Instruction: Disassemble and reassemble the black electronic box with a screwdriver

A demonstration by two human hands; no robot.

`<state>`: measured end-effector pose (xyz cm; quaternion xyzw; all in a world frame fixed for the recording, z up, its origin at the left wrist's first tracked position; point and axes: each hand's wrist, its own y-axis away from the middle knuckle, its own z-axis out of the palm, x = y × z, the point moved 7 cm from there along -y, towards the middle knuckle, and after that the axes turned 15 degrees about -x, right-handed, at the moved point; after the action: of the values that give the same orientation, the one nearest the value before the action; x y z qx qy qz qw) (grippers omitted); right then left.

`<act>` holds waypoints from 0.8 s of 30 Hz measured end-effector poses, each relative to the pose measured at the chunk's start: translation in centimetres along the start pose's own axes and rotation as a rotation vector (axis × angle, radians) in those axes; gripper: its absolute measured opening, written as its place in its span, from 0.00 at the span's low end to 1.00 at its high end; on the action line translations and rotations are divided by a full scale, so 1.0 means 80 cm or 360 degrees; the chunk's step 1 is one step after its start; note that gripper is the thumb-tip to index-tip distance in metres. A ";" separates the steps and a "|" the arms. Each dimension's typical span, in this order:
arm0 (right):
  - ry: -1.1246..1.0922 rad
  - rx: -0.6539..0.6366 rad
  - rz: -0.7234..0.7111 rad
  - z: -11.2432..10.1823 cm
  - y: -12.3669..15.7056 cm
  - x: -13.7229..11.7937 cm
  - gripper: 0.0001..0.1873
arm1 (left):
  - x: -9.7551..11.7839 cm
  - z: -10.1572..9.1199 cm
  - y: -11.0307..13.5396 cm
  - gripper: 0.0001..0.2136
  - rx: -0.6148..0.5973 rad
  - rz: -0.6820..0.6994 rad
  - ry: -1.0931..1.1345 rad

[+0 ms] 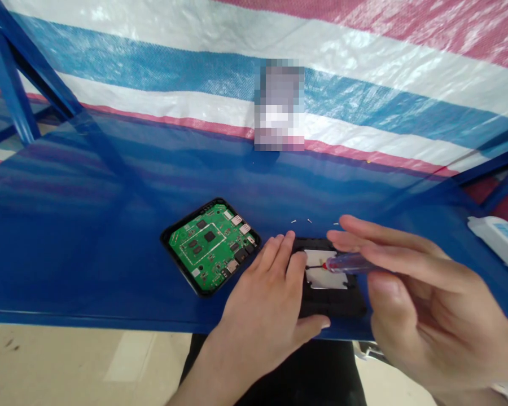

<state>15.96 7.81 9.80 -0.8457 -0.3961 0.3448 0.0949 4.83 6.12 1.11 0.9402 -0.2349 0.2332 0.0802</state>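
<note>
The open left hand (262,299) presses a black case (334,304). The right hand (423,299) grips a screwdriver (347,263) on its silver plate (324,277). A green board (209,245) and tiny screws (309,221) already lie out.

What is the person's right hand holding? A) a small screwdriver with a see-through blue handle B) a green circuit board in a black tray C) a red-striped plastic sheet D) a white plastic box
A. The right hand pinches the small screwdriver with a see-through blue handle in its fingers, with the tip over the black rectangular casing.
</note>
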 end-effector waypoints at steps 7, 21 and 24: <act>-0.0010 0.0033 0.0136 0.004 0.004 0.009 0.14 | -0.001 -0.002 -0.001 0.32 -0.0025 -0.0021 0.0013; 0.0040 -0.0027 0.0061 0.006 -0.002 0.002 0.20 | -0.003 0.000 -0.003 0.31 -0.0011 -0.0043 0.0005; 0.0104 0.0050 -0.0119 0.002 -0.003 -0.013 0.19 | -0.002 0.001 -0.002 0.32 0.0009 -0.0040 -0.0012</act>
<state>15.26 7.19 10.31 -0.8396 -0.4186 0.3193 0.1338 4.83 6.27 0.94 0.9442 -0.2225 0.2293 0.0795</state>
